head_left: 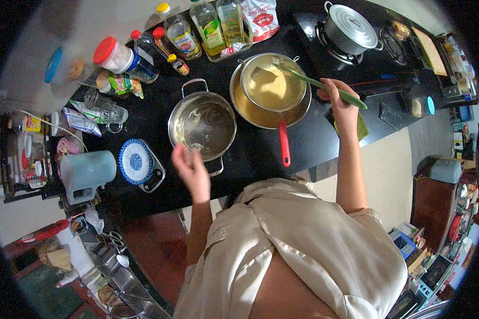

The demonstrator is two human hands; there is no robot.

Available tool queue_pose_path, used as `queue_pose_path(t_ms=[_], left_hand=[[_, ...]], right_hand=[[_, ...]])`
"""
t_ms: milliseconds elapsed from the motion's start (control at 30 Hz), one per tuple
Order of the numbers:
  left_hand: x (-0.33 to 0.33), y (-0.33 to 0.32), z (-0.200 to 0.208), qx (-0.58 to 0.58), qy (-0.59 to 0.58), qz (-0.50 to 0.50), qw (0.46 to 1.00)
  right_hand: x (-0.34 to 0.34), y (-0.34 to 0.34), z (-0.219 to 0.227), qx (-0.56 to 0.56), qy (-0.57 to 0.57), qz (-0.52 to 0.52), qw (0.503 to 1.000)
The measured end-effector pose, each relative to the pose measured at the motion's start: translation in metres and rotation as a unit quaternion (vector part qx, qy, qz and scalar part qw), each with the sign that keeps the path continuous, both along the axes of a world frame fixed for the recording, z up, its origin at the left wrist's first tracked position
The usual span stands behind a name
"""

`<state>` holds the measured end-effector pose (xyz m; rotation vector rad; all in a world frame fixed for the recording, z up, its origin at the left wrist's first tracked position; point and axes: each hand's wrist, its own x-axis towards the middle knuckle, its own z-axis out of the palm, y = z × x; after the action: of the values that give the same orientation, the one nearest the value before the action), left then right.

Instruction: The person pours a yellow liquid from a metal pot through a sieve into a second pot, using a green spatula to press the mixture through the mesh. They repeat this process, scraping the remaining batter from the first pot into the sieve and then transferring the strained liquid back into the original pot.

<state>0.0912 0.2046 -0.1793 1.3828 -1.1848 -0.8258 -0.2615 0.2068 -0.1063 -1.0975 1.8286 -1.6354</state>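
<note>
right hand clamped round one green spatula, tip in one sieve over one pan. left hand blurred, fingers unreadable, at 5 o'clock of one steel pot.

Black countertop spans the upper frame, backed by a pale wall; a gas hob is set into its right end. Cream tiled floor lies below the counter on the right, beside a dark wooden cabinet. Red-brown floor at lower left; lighting even, indoor.
</note>
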Motion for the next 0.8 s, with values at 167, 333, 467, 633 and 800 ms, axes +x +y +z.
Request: queue_pose_path(t_ms=[167,333,467,633,800], left_hand=[[-0.091,0.003,0.01,0.433,0.219,-0.41,0.773],[-0.145,0.002,0.003,0.446,0.419,-0.389,0.688],[-0.141,0.007,0.018,0.43,0.377,-0.357,0.739],[-0.122,-0.006,0.028,0.423,0.3,-0.347,0.782],[-0.106,-0.016,0.054,0.395,0.167,-0.344,0.835]], right_hand=[[0.004,-0.006,0.012,0.003,0.0,0.008,1.0],[0.003,-0.001,0.006,0.022,0.051,0.025,0.998],[0.004,0.001,0.004,0.016,0.067,0.017,0.997],[0.009,-0.003,0.001,0.012,0.086,0.024,0.996],[0.017,-0.003,0.011,-0.017,0.044,0.004,0.999]])
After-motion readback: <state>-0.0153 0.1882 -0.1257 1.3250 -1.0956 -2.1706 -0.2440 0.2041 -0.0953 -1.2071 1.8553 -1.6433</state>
